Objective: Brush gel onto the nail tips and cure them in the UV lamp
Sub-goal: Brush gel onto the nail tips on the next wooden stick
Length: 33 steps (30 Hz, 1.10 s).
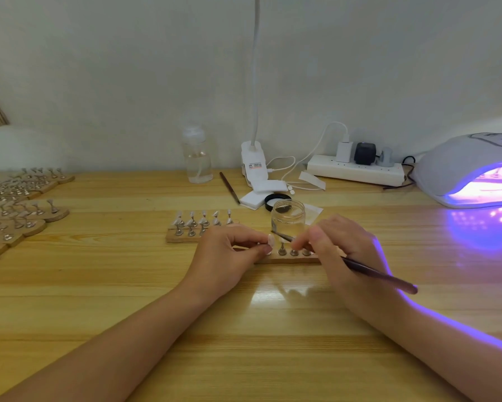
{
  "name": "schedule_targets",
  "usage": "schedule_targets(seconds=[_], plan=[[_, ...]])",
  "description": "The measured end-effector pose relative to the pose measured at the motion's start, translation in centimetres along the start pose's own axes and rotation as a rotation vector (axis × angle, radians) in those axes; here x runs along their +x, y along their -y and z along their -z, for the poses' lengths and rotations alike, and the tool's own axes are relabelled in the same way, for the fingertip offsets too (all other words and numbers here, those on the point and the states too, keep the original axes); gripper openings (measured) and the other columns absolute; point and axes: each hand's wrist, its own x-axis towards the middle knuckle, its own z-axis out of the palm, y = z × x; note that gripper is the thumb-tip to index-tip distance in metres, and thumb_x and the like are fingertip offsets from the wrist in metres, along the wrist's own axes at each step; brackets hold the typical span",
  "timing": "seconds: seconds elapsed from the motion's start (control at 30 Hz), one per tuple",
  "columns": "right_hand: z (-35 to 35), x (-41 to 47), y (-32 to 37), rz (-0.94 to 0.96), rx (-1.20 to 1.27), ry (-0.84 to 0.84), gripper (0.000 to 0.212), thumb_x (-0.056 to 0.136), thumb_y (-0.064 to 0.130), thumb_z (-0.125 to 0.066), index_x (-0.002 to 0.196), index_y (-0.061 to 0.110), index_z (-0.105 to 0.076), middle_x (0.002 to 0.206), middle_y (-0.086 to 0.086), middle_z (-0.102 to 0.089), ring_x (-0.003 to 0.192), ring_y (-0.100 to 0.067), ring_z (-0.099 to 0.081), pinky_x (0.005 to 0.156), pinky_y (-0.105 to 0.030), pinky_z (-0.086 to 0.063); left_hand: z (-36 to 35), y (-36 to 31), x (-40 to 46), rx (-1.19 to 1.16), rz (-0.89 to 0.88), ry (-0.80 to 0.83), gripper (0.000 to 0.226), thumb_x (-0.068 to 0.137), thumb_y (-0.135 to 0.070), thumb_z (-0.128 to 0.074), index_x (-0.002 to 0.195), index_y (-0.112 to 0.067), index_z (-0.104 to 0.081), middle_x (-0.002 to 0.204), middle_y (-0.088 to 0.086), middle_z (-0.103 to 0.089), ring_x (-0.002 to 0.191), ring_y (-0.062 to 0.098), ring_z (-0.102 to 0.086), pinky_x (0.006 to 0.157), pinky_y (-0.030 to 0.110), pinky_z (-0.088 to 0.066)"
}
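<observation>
My left hand [229,250] pinches a pale nail tip [271,240] on its small metal stand at the left end of a wooden strip [287,259] holding several such stands. My right hand [345,250] grips a dark brown brush [377,275], whose tip points left toward that nail tip. An open clear gel jar [288,217] stands just behind the strip. A second wooden strip [183,237] with several nail tips lies to the left behind. The UV lamp [470,169] glows purple at the far right.
More strips with nail stands [20,210] crowd the left of the wooden table. Behind the jar lie its black lid [277,200], white pads [261,192], a spare brush [229,187], a clear bottle [197,158], a clip lamp base [252,161] and a power strip [355,169].
</observation>
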Motion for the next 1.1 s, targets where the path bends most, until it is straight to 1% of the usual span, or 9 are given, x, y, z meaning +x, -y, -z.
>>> schedule_targets(seconds=[0.1,0.23,0.37,0.53,0.63,0.73,0.83,0.9,1.1], plan=[[-0.13,-0.07,0.04,-0.004,-0.020,0.039,0.042,0.088,0.038,-0.036,0.067,0.021,-0.068,0.064,0.024,-0.054,0.070,-0.006,-0.054,0.073,-0.021,-0.039,-0.03,-0.06,-0.02,0.007,0.001,0.007,0.015,0.071,0.000,-0.073,0.078,-0.013,-0.073,0.071,-0.005,-0.066,0.063,-0.004,-0.058,0.063,0.008,-0.044],[0.11,-0.24,0.04,0.010,0.035,-0.019,0.047,0.089,0.033,-0.034,0.060,0.016,-0.067,0.057,0.013,-0.057,0.064,-0.008,-0.053,0.070,-0.020,-0.037,-0.03,-0.07,-0.01,0.021,0.007,0.007,0.011,0.072,-0.002,-0.073,0.080,-0.010,-0.074,0.073,-0.002,-0.067,0.065,-0.003,-0.058,0.064,0.007,-0.043],[-0.08,-0.05,0.01,-0.013,-0.024,0.038,0.040,0.088,0.037,-0.036,0.068,0.022,-0.068,0.064,0.026,-0.054,0.071,-0.005,-0.054,0.073,-0.019,-0.039,-0.04,-0.14,0.00,0.018,0.006,0.011,0.012,0.072,-0.001,-0.072,0.081,-0.009,-0.074,0.075,0.001,-0.067,0.065,-0.003,-0.058,0.064,0.007,-0.043],[0.16,-0.29,-0.01,-0.017,0.078,-0.023,0.049,0.089,0.035,-0.032,0.060,0.016,-0.067,0.058,0.011,-0.060,0.064,-0.006,-0.054,0.073,-0.019,-0.038,0.01,-0.10,-0.06,0.011,0.015,0.003,0.012,0.072,-0.004,-0.073,0.081,-0.012,-0.074,0.073,-0.005,-0.067,0.065,-0.005,-0.059,0.063,0.005,-0.042],[0.04,-0.05,0.05,-0.072,0.031,-0.003,0.044,0.087,0.040,-0.034,0.068,0.020,-0.068,0.064,0.019,-0.059,0.073,-0.005,-0.055,0.072,-0.017,-0.039,0.01,-0.13,-0.05,0.002,0.015,0.002,0.014,0.072,-0.004,-0.073,0.079,-0.016,-0.074,0.071,-0.007,-0.067,0.063,-0.005,-0.059,0.062,0.006,-0.043],[-0.04,-0.13,0.04,-0.053,0.039,0.020,0.047,0.088,0.040,-0.033,0.064,0.019,-0.068,0.060,0.021,-0.058,0.068,-0.004,-0.055,0.073,-0.014,-0.036,0.02,-0.10,-0.03,-0.004,0.009,0.002,0.020,0.072,-0.003,-0.072,0.075,-0.023,-0.073,0.065,-0.014,-0.066,0.062,-0.006,-0.060,0.060,0.005,-0.042],[0.14,-0.25,0.02,-0.040,0.091,-0.012,0.049,0.088,0.036,-0.032,0.060,0.016,-0.068,0.058,0.011,-0.060,0.064,-0.006,-0.055,0.074,-0.019,-0.038,0.05,-0.05,-0.01,-0.009,0.012,-0.003,0.021,0.072,-0.006,-0.073,0.074,-0.026,-0.072,0.062,-0.018,-0.066,0.063,-0.006,-0.060,0.060,0.004,-0.042],[0.14,-0.11,0.16,-0.068,0.078,-0.019,0.046,0.087,0.037,-0.033,0.064,0.018,-0.067,0.062,0.014,-0.060,0.069,-0.008,-0.056,0.073,-0.022,-0.040,0.04,0.01,-0.03,-0.006,0.002,-0.012,0.023,0.073,-0.007,-0.072,0.074,-0.030,-0.072,0.063,-0.020,-0.066,0.065,-0.005,-0.061,0.061,0.005,-0.042],[0.17,0.15,0.37,-0.087,0.080,-0.036,0.039,0.086,0.038,-0.034,0.070,0.022,-0.065,0.068,0.015,-0.060,0.073,-0.012,-0.057,0.075,-0.030,-0.044,0.00,0.20,0.10,0.036,-0.040,-0.033,0.026,0.077,-0.008,-0.068,0.077,-0.035,-0.069,0.083,-0.010,-0.065,0.078,0.004,-0.060,0.072,0.007,-0.042]])
